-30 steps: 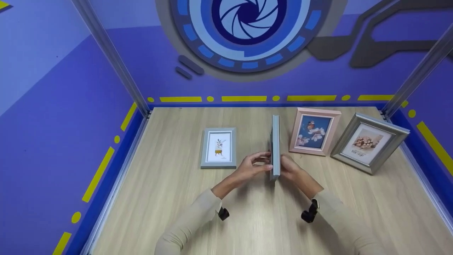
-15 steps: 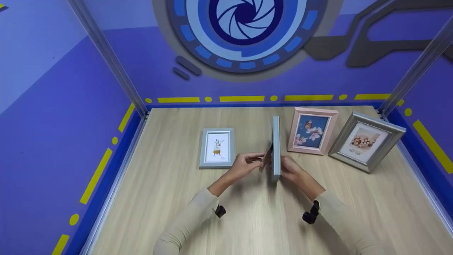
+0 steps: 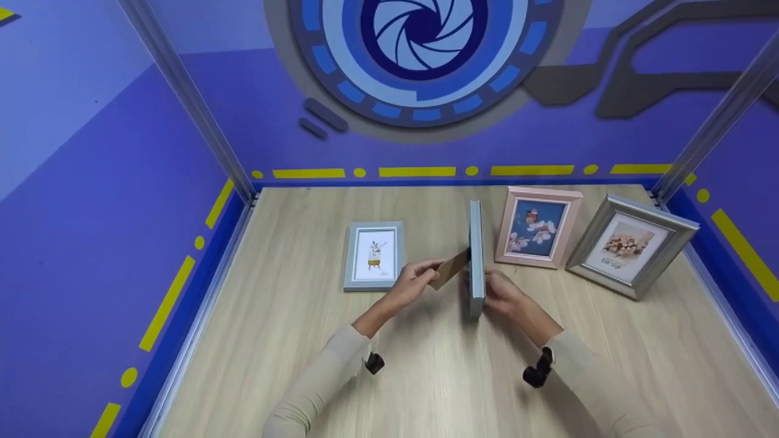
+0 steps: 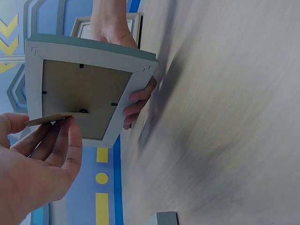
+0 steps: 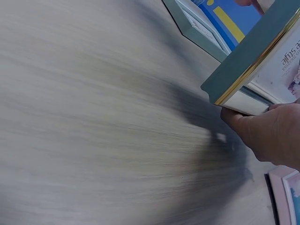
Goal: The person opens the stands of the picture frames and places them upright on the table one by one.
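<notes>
A grey-green picture frame (image 3: pixel 476 255) is held upright over the table, edge-on in the head view. Its brown backing panel (image 4: pixel 84 93) faces the left hand; the printed picture side shows in the right wrist view. From the backing a flat brown stand leg (image 4: pixel 54 118) sticks out at an angle. My left hand (image 3: pixel 408 285) pinches this leg between thumb and fingers. With fingers curled round the lower edge, my right hand (image 5: pixel 276 131) grips the frame from the picture side.
Left of the hands a smaller grey frame (image 3: pixel 349 255) lies face up on the wooden table (image 3: pixel 292 340). A pink frame (image 3: pixel 504 243) stands to the right, with a silver frame (image 3: pixel 645 283) standing beyond it. Printed walls (image 3: pixel 207 115) enclose the table.
The left hand has moved left, swinging the stand leg out from the frame's back. The right hand keeps its grip, and the frame stays upright in nearly the same place.
</notes>
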Demonstrator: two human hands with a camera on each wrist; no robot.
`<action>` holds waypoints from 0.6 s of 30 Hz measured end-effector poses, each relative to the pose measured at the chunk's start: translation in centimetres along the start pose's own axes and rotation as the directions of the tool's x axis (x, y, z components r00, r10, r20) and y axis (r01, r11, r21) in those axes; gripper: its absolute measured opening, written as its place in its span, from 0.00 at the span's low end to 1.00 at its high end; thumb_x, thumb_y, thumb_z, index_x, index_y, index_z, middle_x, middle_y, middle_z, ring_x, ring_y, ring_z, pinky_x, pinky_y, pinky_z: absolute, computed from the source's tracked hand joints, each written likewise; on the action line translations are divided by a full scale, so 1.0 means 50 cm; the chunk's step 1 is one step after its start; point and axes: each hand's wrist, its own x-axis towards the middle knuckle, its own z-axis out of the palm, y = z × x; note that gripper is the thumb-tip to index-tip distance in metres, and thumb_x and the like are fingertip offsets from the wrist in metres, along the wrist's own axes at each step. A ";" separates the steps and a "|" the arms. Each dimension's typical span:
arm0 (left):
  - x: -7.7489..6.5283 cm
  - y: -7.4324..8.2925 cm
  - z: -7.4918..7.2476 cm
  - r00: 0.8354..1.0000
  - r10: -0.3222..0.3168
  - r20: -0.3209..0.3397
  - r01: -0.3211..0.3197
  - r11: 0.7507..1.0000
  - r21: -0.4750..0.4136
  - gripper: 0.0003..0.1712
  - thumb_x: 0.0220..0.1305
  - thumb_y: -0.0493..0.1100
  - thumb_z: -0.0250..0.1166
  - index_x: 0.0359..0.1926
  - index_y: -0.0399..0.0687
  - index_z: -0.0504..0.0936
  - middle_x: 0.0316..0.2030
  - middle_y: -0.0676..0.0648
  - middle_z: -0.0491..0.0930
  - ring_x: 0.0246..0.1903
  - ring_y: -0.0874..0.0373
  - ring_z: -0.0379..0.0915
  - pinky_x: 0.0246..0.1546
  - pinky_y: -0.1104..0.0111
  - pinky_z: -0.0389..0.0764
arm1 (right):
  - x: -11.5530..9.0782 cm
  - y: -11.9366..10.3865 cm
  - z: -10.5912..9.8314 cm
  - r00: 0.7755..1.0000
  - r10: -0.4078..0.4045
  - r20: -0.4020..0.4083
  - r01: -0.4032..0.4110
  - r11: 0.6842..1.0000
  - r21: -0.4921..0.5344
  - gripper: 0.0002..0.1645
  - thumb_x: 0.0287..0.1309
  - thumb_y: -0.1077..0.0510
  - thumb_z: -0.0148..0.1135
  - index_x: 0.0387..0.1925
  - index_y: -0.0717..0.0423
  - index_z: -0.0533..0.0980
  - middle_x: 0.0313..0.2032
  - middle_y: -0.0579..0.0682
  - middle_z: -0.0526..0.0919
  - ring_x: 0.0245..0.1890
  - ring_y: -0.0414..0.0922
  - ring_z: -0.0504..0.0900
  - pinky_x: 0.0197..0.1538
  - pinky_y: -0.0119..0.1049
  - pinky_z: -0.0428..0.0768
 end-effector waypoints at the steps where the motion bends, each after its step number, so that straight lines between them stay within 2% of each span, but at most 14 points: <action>1: -0.001 -0.001 0.001 1.000 0.006 0.004 -0.006 1.000 0.001 0.24 0.72 0.39 0.53 0.66 0.41 0.77 0.62 0.39 0.80 0.55 0.56 0.76 0.55 0.68 0.77 | 0.001 0.001 -0.001 1.000 0.002 -0.002 -0.002 1.000 -0.006 0.17 0.76 0.70 0.38 0.48 0.60 0.75 0.36 0.47 0.85 0.38 0.41 0.82 0.43 0.34 0.83; 5: 0.001 -0.003 0.004 0.997 0.075 -0.022 -0.075 0.996 0.038 0.25 0.69 0.34 0.53 0.66 0.40 0.77 0.62 0.39 0.80 0.59 0.51 0.76 0.54 0.68 0.78 | 0.006 0.004 -0.004 1.000 -0.024 -0.018 0.022 0.995 -0.102 0.14 0.80 0.65 0.35 0.57 0.62 0.66 0.37 0.45 0.81 0.40 0.40 0.79 0.44 0.35 0.81; 9: 0.006 0.000 0.004 0.990 0.123 -0.062 -0.116 0.987 0.108 0.27 0.66 0.28 0.54 0.66 0.37 0.77 0.63 0.37 0.78 0.59 0.44 0.76 0.54 0.66 0.80 | 0.015 0.008 -0.003 0.995 -0.088 -0.053 0.074 0.971 -0.227 0.21 0.80 0.62 0.34 0.66 0.71 0.60 0.38 0.42 0.81 0.41 0.38 0.81 0.46 0.36 0.82; 13: 0.013 0.000 0.005 0.989 0.097 -0.111 -0.080 0.986 0.150 0.21 0.73 0.33 0.56 0.63 0.33 0.78 0.60 0.34 0.79 0.54 0.42 0.79 0.55 0.61 0.82 | 0.022 0.011 0.004 0.983 -0.149 -0.109 0.112 0.949 -0.294 0.26 0.79 0.63 0.38 0.70 0.78 0.56 0.39 0.42 0.82 0.41 0.36 0.81 0.47 0.32 0.82; 16: 0.019 -0.002 0.006 0.985 0.062 -0.160 -0.037 0.987 0.154 0.21 0.76 0.42 0.57 0.61 0.34 0.80 0.57 0.35 0.82 0.53 0.45 0.80 0.57 0.59 0.82 | 0.024 0.010 0.008 0.970 -0.176 -0.168 0.117 0.942 -0.314 0.27 0.79 0.64 0.41 0.70 0.78 0.56 0.38 0.42 0.82 0.39 0.36 0.81 0.46 0.31 0.82; 18: 0.023 -0.005 0.005 0.982 0.041 -0.182 -0.014 0.989 0.148 0.22 0.74 0.46 0.61 0.61 0.35 0.80 0.55 0.36 0.83 0.51 0.47 0.81 0.54 0.61 0.83 | 0.023 0.006 0.010 0.959 -0.186 -0.212 0.110 0.938 -0.328 0.28 0.78 0.63 0.43 0.70 0.76 0.57 0.39 0.44 0.81 0.39 0.36 0.80 0.44 0.30 0.81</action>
